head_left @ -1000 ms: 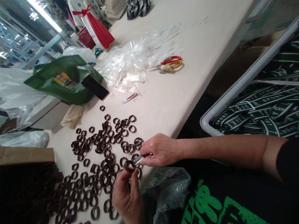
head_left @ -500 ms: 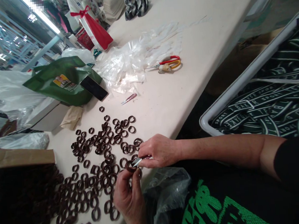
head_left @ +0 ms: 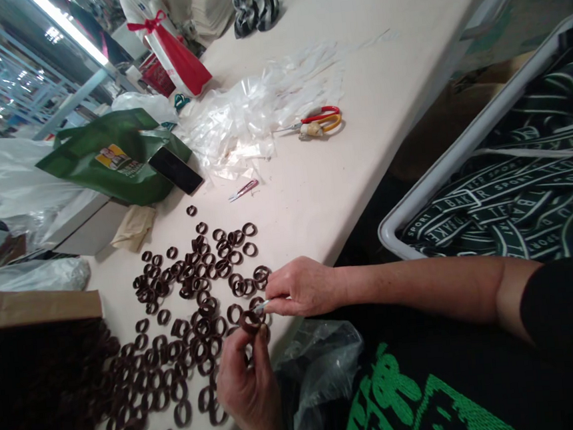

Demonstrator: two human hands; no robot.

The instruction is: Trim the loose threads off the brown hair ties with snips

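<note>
My left hand [head_left: 248,379] pinches a small dark brown fabric loop [head_left: 250,322] between thumb and fingers, above the table's near edge. Just above and to the right, my right hand [head_left: 297,286] is closed around thread snips [head_left: 260,306]; only the pale blade tips stick out, close to the loop. Whether the blades touch the loop I cannot tell. Several more brown loops [head_left: 182,413] lie scattered to the left of both hands. A cardboard box [head_left: 44,306] at the left has many dark loops spilling from its mouth.
Another pair of snips [head_left: 244,190] and red-and-yellow-handled scissors [head_left: 319,124] lie farther up the table. Clear plastic bags [head_left: 242,118], a phone [head_left: 176,170] and a green bag [head_left: 111,160] sit beyond the loops. At right stands a white-rimmed bin [head_left: 393,239] of printed straps.
The snips' blades have drawn back a little from the loop, toward my right hand. My left hand still holds the loop, now turned so its opening shows more. The view has shifted slightly.
</note>
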